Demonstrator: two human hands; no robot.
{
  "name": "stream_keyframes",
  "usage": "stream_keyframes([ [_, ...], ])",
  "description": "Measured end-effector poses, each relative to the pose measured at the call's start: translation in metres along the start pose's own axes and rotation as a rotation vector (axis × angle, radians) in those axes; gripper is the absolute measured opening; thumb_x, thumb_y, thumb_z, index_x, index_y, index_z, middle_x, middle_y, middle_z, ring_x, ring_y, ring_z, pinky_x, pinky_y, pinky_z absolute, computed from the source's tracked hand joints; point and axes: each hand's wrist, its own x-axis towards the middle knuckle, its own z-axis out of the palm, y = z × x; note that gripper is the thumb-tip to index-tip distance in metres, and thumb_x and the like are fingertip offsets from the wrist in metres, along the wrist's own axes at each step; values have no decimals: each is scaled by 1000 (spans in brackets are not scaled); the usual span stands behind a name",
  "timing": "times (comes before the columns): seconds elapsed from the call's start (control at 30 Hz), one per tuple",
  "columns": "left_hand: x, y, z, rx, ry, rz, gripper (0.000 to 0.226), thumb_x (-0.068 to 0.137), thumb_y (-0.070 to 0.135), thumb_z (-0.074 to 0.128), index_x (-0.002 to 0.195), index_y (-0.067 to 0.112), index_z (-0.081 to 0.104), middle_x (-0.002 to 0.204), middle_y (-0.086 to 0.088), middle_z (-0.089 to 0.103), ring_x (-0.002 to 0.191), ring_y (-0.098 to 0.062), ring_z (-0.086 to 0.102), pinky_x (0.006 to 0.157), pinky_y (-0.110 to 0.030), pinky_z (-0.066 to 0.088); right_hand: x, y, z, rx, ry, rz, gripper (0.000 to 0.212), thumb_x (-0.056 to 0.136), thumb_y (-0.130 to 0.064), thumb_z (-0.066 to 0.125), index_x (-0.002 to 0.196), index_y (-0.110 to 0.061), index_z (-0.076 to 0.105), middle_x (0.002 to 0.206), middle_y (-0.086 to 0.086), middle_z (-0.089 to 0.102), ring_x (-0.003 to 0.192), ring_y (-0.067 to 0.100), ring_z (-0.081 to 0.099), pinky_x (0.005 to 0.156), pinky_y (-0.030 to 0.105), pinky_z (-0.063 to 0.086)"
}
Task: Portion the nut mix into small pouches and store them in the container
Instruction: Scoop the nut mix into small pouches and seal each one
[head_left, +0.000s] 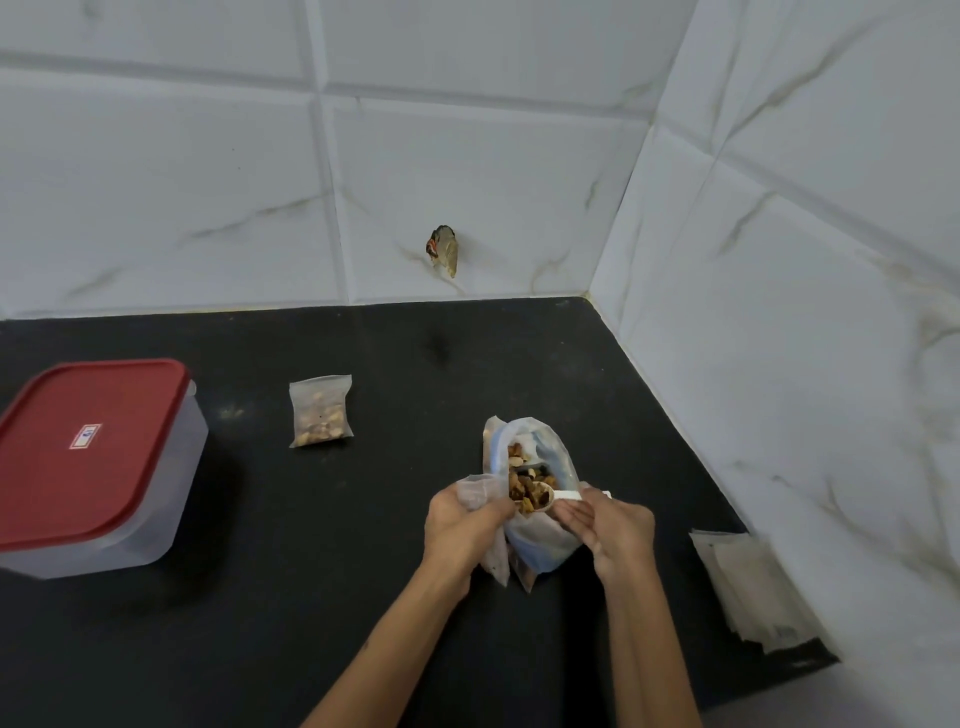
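A large clear bag of nut mix (540, 540) stands open on the black counter (322, 571), nuts showing at its mouth. My right hand (610, 527) holds the white handle of a small scoop (540, 500) heaped with nuts over the bag. My left hand (462, 525) grips an empty small clear pouch (480, 491) right beside the scoop. One filled pouch (320, 411) lies flat further back on the left. The clear container with its red lid (88, 447) on stands at the far left.
A stack of empty pouches (753, 587) lies at the right against the tiled wall (779, 364). The counter ends in a corner behind the bag. A small dark scrap (444, 250) sticks on the back wall.
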Motion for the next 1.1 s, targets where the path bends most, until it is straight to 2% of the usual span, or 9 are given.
stream_keyframes([
  [0.07,-2,0,0,24,-14,5,26,73,8,74,97,13,68,91,-10,72,88,-23,70,79,-48,58,-4,-2,-1,47,20,2,4,89,1,59,90,4,59,80,23,65,71,25,68,71,34,57],
  [0.1,-2,0,0,61,-11,29,30,72,12,76,101,14,66,92,-8,72,87,-21,70,78,-45,59,-5,-4,-1,57,31,-21,2,88,0,60,88,2,59,80,22,66,72,25,68,74,35,56],
  [0.2,-6,8,-4,252,61,199,35,71,28,81,97,20,59,92,2,66,84,-9,63,64,-24,52,-10,-12,0,55,39,-121,6,87,-2,63,81,-4,61,78,18,67,72,23,69,70,32,57],
  [0.23,-8,11,-5,312,97,273,37,70,33,82,95,22,56,92,5,64,85,-7,62,64,-22,49,-11,-14,0,52,36,-133,7,86,-2,63,81,-5,61,78,17,68,72,23,69,68,32,56],
  [0.37,-15,23,-6,403,146,462,42,69,30,81,99,25,53,95,9,60,88,-5,59,72,-24,53,-13,-13,0,55,48,-111,2,86,-3,63,85,-5,63,80,17,69,74,23,70,66,31,56],
  [0.63,-21,38,2,481,64,564,39,76,25,76,101,29,46,91,11,57,83,3,55,66,-12,47,-27,-31,-3,127,89,-184,4,86,-5,64,88,-3,62,83,18,69,73,23,70,63,30,56],
  [0.8,-24,45,9,496,17,557,32,82,25,70,101,27,44,95,9,57,87,-4,57,79,-23,52,-52,-48,-3,176,42,-254,3,87,-9,65,84,-8,63,79,13,70,70,20,71,60,28,58],
  [0.97,-24,50,14,486,17,584,36,79,27,72,103,24,46,92,8,58,84,-5,59,74,-25,54,-79,-52,10,76,-39,-496,5,87,-13,64,83,-12,65,72,7,72,66,17,72,60,26,59],
  [1.1,-22,52,17,430,33,554,38,74,30,74,102,22,49,88,7,61,79,-7,60,66,-25,53,-90,-45,18,-309,-53,-871,8,89,-22,61,93,-16,65,79,-1,71,70,8,70,64,20,57],
])
